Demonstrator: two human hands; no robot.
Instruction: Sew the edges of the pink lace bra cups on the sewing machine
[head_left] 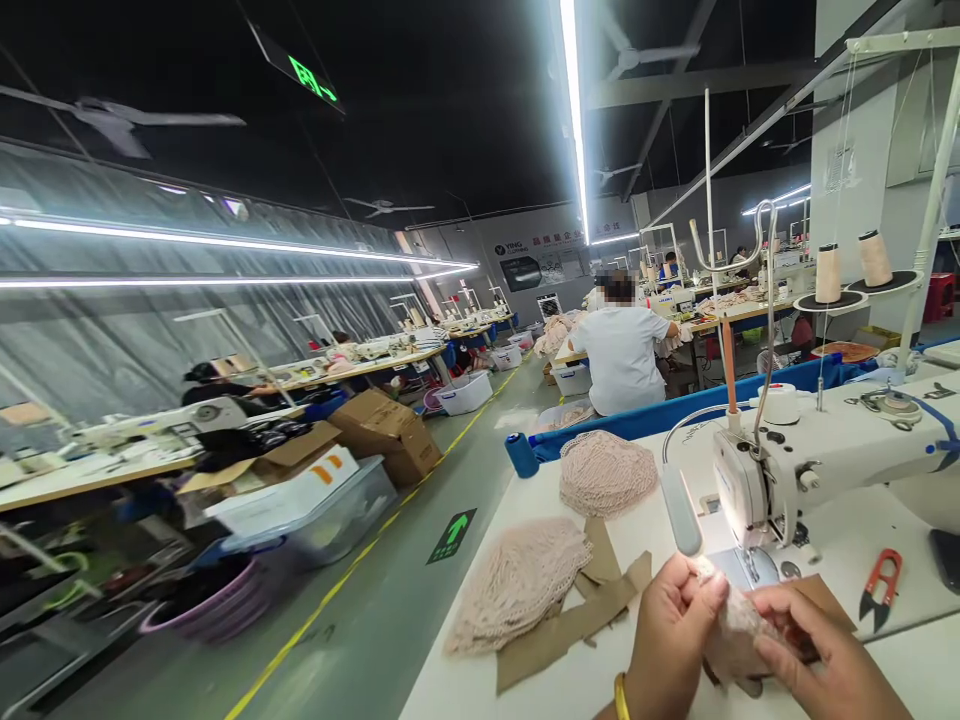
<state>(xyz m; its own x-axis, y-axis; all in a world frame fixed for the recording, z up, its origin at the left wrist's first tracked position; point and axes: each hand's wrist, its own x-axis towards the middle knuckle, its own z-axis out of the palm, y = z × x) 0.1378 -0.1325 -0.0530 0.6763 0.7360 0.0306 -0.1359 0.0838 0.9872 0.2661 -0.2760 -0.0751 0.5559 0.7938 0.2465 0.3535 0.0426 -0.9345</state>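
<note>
Both of my hands hold a pale pink lace piece point(731, 640) just in front of the sewing machine point(746, 480). My left hand point(667, 635) pinches its upper left edge between thumb and fingers. On the right side of the piece, my right hand point(821, 650) grips it with thumb and bent fingers. A stack of pink lace pieces point(517, 580) lies to the left on the white table, with a second stack point(607, 472) behind it. Brown paper pieces point(570, 635) lie beside the near stack.
Red-handled snips point(880, 588) and a dark phone-like object point(946, 555) lie at the right. A blue thread spool point(521, 455) stands at the table's back left corner. Ahead sits a person in a white shirt point(626, 355). Boxes point(386, 430) line the aisle.
</note>
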